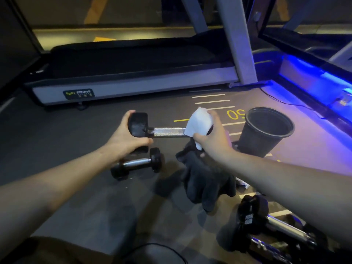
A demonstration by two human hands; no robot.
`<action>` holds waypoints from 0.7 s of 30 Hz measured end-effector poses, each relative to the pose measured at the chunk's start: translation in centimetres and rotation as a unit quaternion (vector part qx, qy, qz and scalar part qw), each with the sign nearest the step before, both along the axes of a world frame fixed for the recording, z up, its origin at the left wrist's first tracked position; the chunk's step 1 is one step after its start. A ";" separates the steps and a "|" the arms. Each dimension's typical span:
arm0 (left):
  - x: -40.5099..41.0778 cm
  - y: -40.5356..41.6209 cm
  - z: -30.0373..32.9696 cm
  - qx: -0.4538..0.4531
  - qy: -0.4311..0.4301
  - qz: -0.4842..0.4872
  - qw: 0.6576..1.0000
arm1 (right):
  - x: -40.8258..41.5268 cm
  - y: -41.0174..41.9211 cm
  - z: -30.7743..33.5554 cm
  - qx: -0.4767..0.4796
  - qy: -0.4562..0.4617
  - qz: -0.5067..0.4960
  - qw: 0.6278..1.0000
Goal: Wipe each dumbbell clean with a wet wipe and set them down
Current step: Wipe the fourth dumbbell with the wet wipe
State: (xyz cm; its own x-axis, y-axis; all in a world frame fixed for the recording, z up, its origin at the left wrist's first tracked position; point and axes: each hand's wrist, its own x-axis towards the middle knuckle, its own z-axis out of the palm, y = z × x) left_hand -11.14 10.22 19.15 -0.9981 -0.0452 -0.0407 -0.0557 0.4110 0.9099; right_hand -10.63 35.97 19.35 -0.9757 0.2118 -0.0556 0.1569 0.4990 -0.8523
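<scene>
I hold a dumbbell [167, 131] level above the floor; it has black heads and a knurled silver bar. My left hand [125, 138] grips its left head. My right hand [211, 136] grips a white wet wipe [198, 122] wrapped over the dumbbell's right head, which is mostly hidden. A smaller dumbbell [137, 164] lies on the floor just below my left hand. Two more dumbbells [276, 227] lie at the lower right, partly under my right forearm.
A black bucket [266, 130] stands on the floor to the right of my right hand. A dark cloth [205, 180] lies crumpled below the held dumbbell. A treadmill [133, 73] spans the back. A blue-lit ledge [314, 77] runs along the right.
</scene>
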 end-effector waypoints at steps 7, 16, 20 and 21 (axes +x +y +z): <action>3.1 -9.0 -3.6 0.001 -0.019 0.058 0.998 | -0.1 -8.7 -3.5 0.005 -0.025 0.062 0.998; 6.1 -14.7 -16.1 0.014 -0.090 0.086 0.992 | 1.2 -14.5 -14.9 0.004 -0.130 0.104 0.986; 5.2 -14.7 -20.2 0.013 -0.141 0.093 0.985 | 0.3 -14.5 -18.6 0.019 -0.157 0.096 0.983; 4.9 -14.6 -21.1 0.010 -0.151 0.092 0.984 | 0.1 -14.4 -19.3 0.023 -0.167 0.096 0.981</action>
